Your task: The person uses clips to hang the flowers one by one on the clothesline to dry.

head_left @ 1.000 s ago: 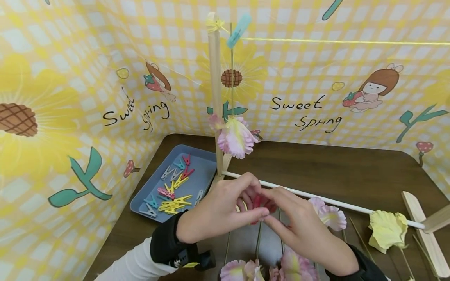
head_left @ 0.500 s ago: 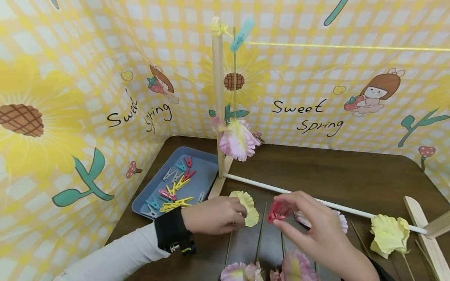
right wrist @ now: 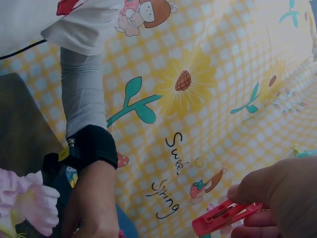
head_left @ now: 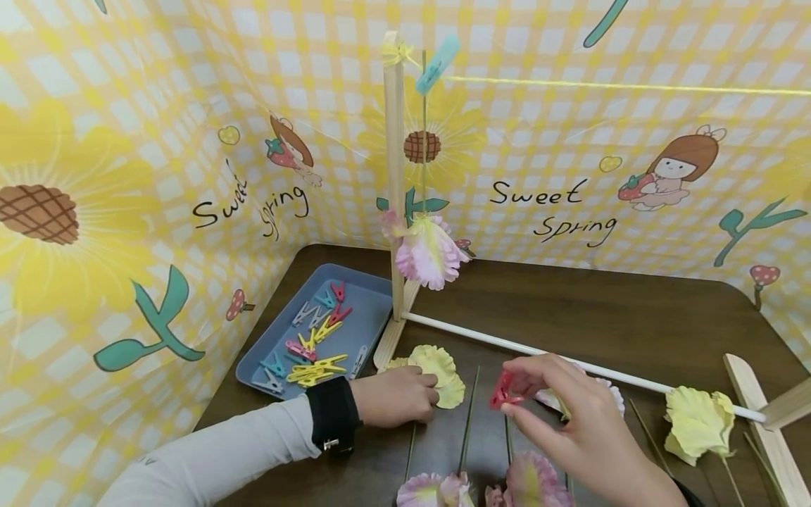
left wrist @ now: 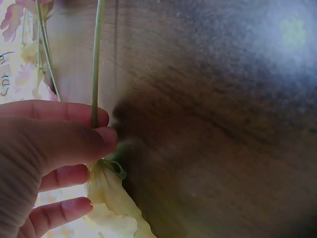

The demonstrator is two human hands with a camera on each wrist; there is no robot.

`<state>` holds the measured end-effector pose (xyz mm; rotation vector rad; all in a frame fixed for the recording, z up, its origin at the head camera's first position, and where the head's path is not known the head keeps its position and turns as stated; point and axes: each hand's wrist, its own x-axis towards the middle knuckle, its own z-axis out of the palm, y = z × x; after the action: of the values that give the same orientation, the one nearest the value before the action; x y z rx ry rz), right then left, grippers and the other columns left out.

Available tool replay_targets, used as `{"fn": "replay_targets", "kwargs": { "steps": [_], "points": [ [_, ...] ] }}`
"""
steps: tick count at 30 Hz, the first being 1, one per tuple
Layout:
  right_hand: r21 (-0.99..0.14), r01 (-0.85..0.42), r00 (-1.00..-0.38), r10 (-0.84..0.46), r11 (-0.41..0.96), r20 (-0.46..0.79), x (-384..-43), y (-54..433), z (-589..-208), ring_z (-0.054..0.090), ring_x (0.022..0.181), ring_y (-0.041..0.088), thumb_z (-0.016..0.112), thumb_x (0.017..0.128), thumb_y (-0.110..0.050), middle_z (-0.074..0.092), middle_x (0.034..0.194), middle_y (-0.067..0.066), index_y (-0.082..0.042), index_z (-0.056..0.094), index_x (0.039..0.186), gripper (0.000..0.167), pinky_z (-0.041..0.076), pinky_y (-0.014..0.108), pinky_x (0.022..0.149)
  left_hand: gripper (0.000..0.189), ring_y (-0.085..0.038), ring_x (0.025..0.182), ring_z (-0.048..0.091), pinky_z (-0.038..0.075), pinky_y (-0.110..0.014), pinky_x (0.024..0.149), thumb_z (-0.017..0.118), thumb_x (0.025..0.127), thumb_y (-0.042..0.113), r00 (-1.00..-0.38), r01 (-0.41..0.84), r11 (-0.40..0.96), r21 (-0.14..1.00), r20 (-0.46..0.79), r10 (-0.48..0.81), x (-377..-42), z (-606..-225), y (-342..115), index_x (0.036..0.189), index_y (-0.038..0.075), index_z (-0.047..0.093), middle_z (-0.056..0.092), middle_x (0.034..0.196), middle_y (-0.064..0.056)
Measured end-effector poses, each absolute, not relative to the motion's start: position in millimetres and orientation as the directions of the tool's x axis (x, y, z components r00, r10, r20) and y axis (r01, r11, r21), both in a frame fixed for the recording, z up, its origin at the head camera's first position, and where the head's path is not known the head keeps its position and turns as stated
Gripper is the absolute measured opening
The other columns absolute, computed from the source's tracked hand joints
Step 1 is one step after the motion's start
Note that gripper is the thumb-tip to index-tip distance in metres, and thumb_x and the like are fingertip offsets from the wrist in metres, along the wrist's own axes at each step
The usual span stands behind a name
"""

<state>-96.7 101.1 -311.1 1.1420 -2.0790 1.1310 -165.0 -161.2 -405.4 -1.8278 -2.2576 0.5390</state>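
My left hand (head_left: 394, 398) is low over the table beside a yellow artificial flower (head_left: 445, 377). In the left wrist view, its thumb and forefinger pinch the green stem (left wrist: 97, 54) just above the yellow petals (left wrist: 111, 208). My right hand (head_left: 579, 426) holds a red clothespin (head_left: 503, 391) between thumb and fingers, raised in front of the white rod. The right wrist view shows this clothespin (right wrist: 218, 218) at the thumb tip. A pink flower (head_left: 431, 253) hangs by its stem from a blue clothespin (head_left: 438, 65) near the post's top.
A blue tray (head_left: 253, 352) of colored clothespins lies at left. Behind the hands, a wooden post (head_left: 394, 176) carries a yellow string (head_left: 602, 86); a white rod (head_left: 469, 332) runs low across the frame. Pink flowers (head_left: 538, 482) lie in front, another yellow flower (head_left: 700, 424) at right.
Both hands were together at the red clothespin. The left hand has moved left and down to the yellow flower and taken its stem; the right has drawn right, keeping the clothespin.
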Motion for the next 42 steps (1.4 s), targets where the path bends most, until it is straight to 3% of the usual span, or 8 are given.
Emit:
{"fn": "replay_targets", "kwargs": {
  "steps": [9, 13, 16, 21, 25, 28, 33, 42],
  "points": [
    [-0.484, -0.818, -0.575, -0.42, 0.311, 0.702, -94, 107, -317, 0.062, 0.079, 0.006, 0.071, 0.091, -0.024, 0.065, 0.096, -0.003, -0.007, 0.063, 0.117, 0.032, 0.049, 0.015, 0.072, 0.014, -0.01, 0.077, 0.05, 0.036, -0.024, 0.066, 0.073, 0.085, 0.016, -0.275, 0.867, 0.273, -0.417, 0.058, 0.96, -171, -373, -176, 0.079, 0.029, 0.07, 0.06, 0.081, 0.014],
    [-0.524, -0.772, -0.635, -0.412, 0.359, 0.653, -91, 115, -320, 0.062, 0.082, 0.005, 0.08, 0.081, -0.008, 0.065, 0.098, -0.005, -0.011, 0.062, 0.12, 0.043, 0.048, 0.015, 0.075, 0.018, -0.011, 0.083, 0.053, 0.042, -0.023, 0.077, 0.071, 0.086, 0.004, -0.266, 0.947, 0.307, -0.096, 0.3, 0.916, -167, -337, -188, 0.084, 0.021, 0.07, 0.065, 0.086, 0.011],
    [-0.518, -0.773, -0.633, -0.406, 0.365, 0.659, -91, 117, -319, 0.063, 0.083, 0.005, 0.08, 0.079, -0.007, 0.065, 0.097, -0.005, -0.011, 0.062, 0.12, 0.044, 0.048, 0.015, 0.075, 0.013, -0.01, 0.092, 0.056, 0.044, -0.024, 0.086, 0.069, 0.09, 0.005, -0.28, 0.951, 0.185, 0.247, 0.44, 0.853, -155, -313, -193, 0.095, 0.016, 0.07, 0.068, 0.094, 0.009],
    [-0.543, -0.744, -0.667, -0.397, 0.39, 0.63, -90, 121, -316, 0.063, 0.083, 0.006, 0.081, 0.074, 0.002, 0.065, 0.098, -0.005, -0.011, 0.062, 0.12, 0.052, 0.048, 0.015, 0.075, 0.015, -0.009, 0.091, 0.061, 0.05, -0.026, 0.076, 0.066, 0.09, 0.0, -0.351, 0.792, -0.05, 0.609, 0.52, 0.779, -131, -294, -195, 0.099, 0.011, 0.07, 0.069, 0.095, 0.002],
    [-0.567, -0.715, -0.698, -0.392, 0.408, 0.599, -88, 124, -316, 0.062, 0.084, 0.005, 0.081, 0.072, 0.006, 0.064, 0.098, -0.006, -0.012, 0.062, 0.121, 0.056, 0.048, 0.015, 0.075, 0.011, -0.016, 0.08, 0.065, 0.054, -0.032, 0.067, 0.06, 0.094, -0.003, -0.463, 0.546, -0.099, 0.832, 0.398, 0.792, -120, -309, -199, 0.096, 0.004, 0.068, 0.07, 0.089, -0.007],
    [-0.553, -0.73, -0.683, -0.402, 0.401, 0.61, -88, 125, -318, 0.062, 0.083, 0.005, 0.081, 0.073, 0.003, 0.065, 0.098, -0.006, -0.011, 0.062, 0.12, 0.053, 0.048, 0.015, 0.075, 0.009, -0.017, 0.07, 0.065, 0.055, -0.033, 0.064, 0.059, 0.096, 0.002, -0.604, 0.271, 0.015, 0.962, 0.158, 0.781, -119, -336, -200, 0.095, -0.002, 0.066, 0.069, 0.083, -0.011],
    [-0.518, -0.744, -0.666, -0.407, 0.422, 0.625, -88, 126, -320, 0.063, 0.082, 0.004, 0.082, 0.077, -0.005, 0.065, 0.097, -0.007, -0.012, 0.063, 0.12, 0.048, 0.048, 0.014, 0.075, 0.02, -0.012, 0.057, 0.06, 0.052, -0.024, 0.054, 0.064, 0.094, 0.009, -0.785, -0.13, 0.255, 0.958, -0.256, 0.564, -125, -381, -195, 0.087, -0.01, 0.067, 0.067, 0.07, -0.01],
    [-0.523, -0.739, -0.67, -0.384, 0.425, 0.635, -90, 127, -319, 0.062, 0.083, 0.004, 0.082, 0.076, -0.005, 0.065, 0.097, -0.005, -0.01, 0.063, 0.12, 0.048, 0.049, 0.014, 0.075, 0.025, -0.01, 0.043, 0.056, 0.05, -0.027, 0.047, 0.069, 0.089, 0.007, -0.842, -0.145, 0.491, 0.859, -0.368, 0.394, -132, -412, -195, 0.066, -0.002, 0.068, 0.062, 0.055, -0.008]
  ]
}}
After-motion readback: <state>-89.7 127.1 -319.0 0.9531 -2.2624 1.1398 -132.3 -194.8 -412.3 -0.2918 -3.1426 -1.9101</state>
